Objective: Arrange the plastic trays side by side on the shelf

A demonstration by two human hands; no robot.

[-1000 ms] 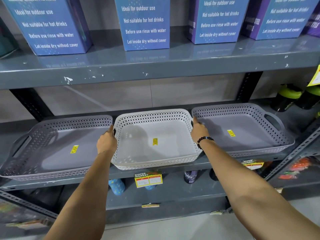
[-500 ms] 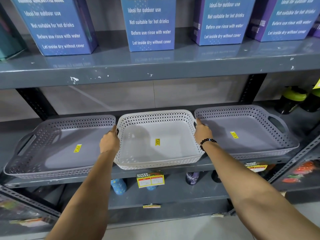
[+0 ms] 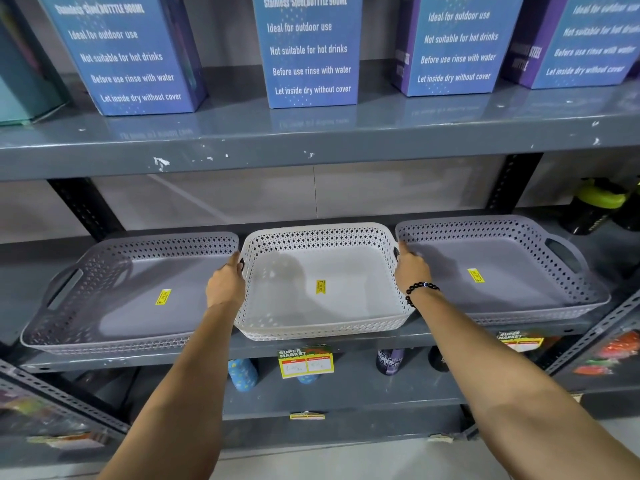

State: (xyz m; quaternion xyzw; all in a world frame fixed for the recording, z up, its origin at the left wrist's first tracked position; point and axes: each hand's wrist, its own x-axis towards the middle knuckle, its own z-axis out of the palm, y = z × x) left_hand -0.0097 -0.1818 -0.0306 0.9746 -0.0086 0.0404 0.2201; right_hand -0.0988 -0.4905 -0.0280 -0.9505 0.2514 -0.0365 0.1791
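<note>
1. Little has moved since a second ago: the white tray (image 3: 320, 282) sits in the same middle spot on the shelf (image 3: 263, 349), and both my hands are still at its sides.
2. My left hand (image 3: 225, 284) is closed on the white tray's left handle, fingers curled over the rim.
3. My right hand (image 3: 410, 270) grips its right handle the same way; a black bead bracelet (image 3: 420, 289) circles that wrist.
4. The white tray's near edge hangs slightly past the shelf front.
5. A grey tray (image 3: 131, 289) lies just left of it, rims touching or nearly so; I cannot tell which.
6. Another grey tray (image 3: 498, 268) lies just right, close against the white one.
7. Each tray has a yellow sticker on its floor.
8. A price tag (image 3: 305, 363) hangs on the shelf edge below the white tray.
9. Blue boxes (image 3: 310, 53) stand on the shelf above.
10. Dark bottles with green lids (image 3: 595, 206) stand far right.
</note>
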